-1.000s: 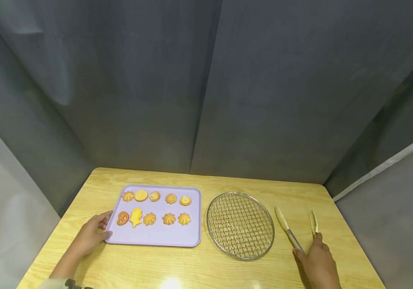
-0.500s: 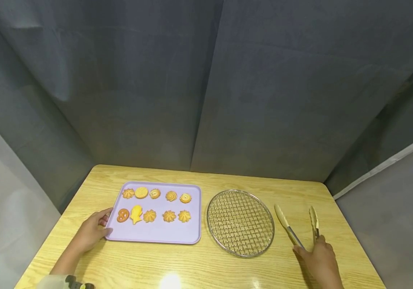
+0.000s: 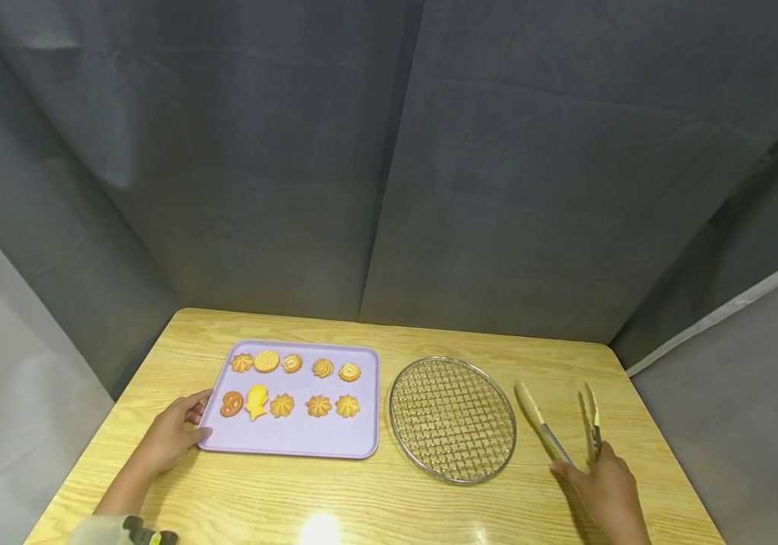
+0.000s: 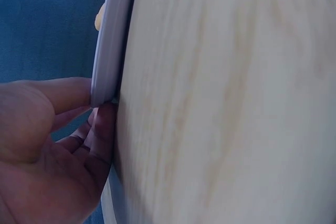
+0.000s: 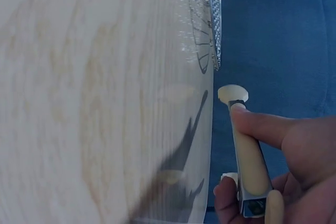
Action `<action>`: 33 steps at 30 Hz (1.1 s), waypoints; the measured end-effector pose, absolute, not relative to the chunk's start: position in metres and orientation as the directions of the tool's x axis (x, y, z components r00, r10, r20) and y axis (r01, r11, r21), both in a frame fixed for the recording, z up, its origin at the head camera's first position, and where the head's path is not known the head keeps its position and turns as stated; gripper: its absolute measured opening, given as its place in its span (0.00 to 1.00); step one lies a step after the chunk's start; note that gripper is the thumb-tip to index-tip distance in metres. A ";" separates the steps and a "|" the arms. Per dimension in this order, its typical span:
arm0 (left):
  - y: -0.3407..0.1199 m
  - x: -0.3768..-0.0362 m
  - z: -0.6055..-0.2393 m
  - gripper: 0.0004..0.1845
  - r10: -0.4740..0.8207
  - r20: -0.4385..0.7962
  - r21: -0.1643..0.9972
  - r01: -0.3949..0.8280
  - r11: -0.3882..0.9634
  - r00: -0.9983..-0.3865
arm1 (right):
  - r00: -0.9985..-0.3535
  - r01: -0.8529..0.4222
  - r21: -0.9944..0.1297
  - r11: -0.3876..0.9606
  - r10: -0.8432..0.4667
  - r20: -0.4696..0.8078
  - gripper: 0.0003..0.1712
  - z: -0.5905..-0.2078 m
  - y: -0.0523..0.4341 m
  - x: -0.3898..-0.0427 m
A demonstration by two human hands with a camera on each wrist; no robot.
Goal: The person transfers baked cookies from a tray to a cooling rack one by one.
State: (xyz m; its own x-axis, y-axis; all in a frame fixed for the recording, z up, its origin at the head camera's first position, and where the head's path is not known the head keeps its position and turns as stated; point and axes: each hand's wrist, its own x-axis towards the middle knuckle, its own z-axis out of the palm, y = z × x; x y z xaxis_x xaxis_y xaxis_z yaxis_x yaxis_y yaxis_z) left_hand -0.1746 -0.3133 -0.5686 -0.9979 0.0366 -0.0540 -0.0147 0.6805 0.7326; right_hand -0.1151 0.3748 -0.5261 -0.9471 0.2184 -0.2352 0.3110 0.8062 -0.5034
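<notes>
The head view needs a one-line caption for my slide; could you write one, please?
Left hand holds the cookie tray; right hand grips tongs beside a wire rack.

A pair of steel tongs with cream-coloured tips (image 3: 559,424) lay spread open on the wooden table, right of the round wire rack. A flat lilac rectangular tray (image 3: 294,443) carried ten golden biscuits in two rows.

Even, fairly bright light falls from overhead, leaving a white glare spot on the worktop (image 3: 321,530) at its near edge. Shadows in the head view are soft and short. That view bends at its edges, wide-angle. Both wrist views are soft, the wood grain blurred; the tongs (image 5: 247,150) cast a dark, diffuse shadow.
</notes>
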 end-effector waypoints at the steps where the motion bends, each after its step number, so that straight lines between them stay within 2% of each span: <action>1: -0.313 -0.175 -0.569 0.37 0.036 -0.053 0.732 -0.014 0.682 -0.998 | -0.951 0.301 -0.505 0.809 0.214 -0.224 0.63 -0.526 0.375 -0.115; 4: -0.313 -0.175 -0.569 0.36 0.036 -0.051 0.732 -0.013 0.681 -0.998 | -0.957 0.282 -0.507 0.814 0.206 -0.203 0.56 -0.524 0.375 -0.116; 9: -0.313 -0.175 -0.568 0.36 0.038 -0.050 0.729 -0.011 0.684 -0.998 | -0.958 0.282 -0.512 0.811 0.209 -0.197 0.54 -0.523 0.372 -0.118; 14: -0.313 -0.174 -0.567 0.36 0.038 -0.053 0.728 -0.013 0.685 -0.998 | -0.956 0.290 -0.523 0.801 0.216 -0.199 0.47 -0.524 0.370 -0.119; 21: -0.311 -0.174 -0.566 0.36 0.031 -0.057 0.735 -0.021 0.678 -0.998 | -0.960 0.279 -0.528 0.803 0.210 -0.188 0.57 -0.522 0.367 -0.120; 28: -0.311 -0.175 -0.567 0.36 0.033 -0.046 0.737 -0.012 0.676 -0.998 | -0.964 0.263 -0.524 0.810 0.200 -0.175 0.57 -0.522 0.362 -0.120; 33: -0.311 -0.174 -0.568 0.36 0.030 -0.046 0.734 -0.014 0.679 -0.999 | -0.973 0.229 -0.503 0.833 0.181 -0.144 0.50 -0.523 0.358 -0.118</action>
